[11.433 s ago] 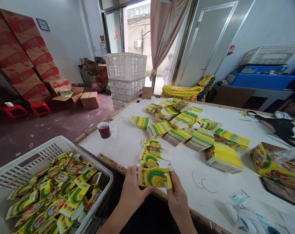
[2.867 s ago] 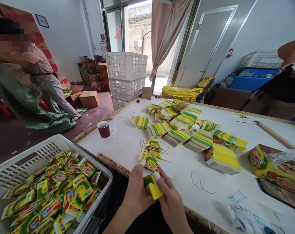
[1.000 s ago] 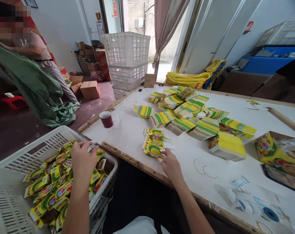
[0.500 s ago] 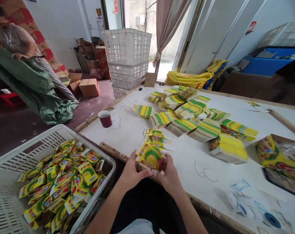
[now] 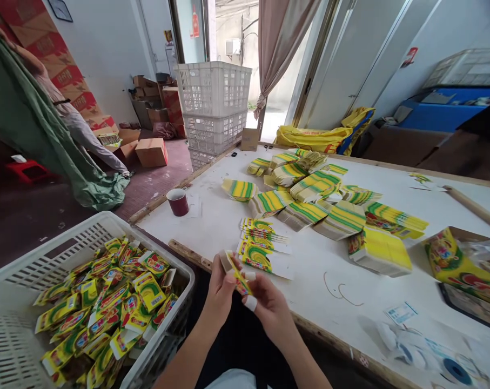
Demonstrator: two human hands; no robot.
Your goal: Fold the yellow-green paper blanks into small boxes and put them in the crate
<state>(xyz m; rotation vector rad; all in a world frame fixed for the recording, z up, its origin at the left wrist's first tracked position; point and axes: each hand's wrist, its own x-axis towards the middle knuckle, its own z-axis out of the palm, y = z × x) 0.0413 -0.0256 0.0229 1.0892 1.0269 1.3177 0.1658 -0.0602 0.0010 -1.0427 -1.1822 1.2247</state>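
A small yellow-and-green carton [image 5: 239,280] is held over the table's near edge, turned on its side with one end opening toward the upper left. My left hand [image 5: 218,283] grips it between thumb and fingers. At its lower right end, the thumb and fingers of my right hand [image 5: 269,302] pinch it; white tape wraps some of those fingertips. Just beyond lies a fanned row of flat cartons [image 5: 256,256] with white flaps. To the left, a white plastic crate [image 5: 107,219] holds many similar cartons [image 5: 149,290].
Bundles of striped flat cartons [image 5: 315,185] cover the middle of the white table [image 5: 305,259]. A maroon mug [image 5: 177,203] stands at the left edge. Tape rolls [image 5: 455,370] lie at right. Stacked crates [image 5: 214,92] stand behind; a person [image 5: 72,119] handles green cloth [image 5: 46,135].
The carton in my hands has turned from face-up to edge-on and moved slightly left. The row's nearest flat carton shows more fully. The person at left has shifted the green cloth upward.
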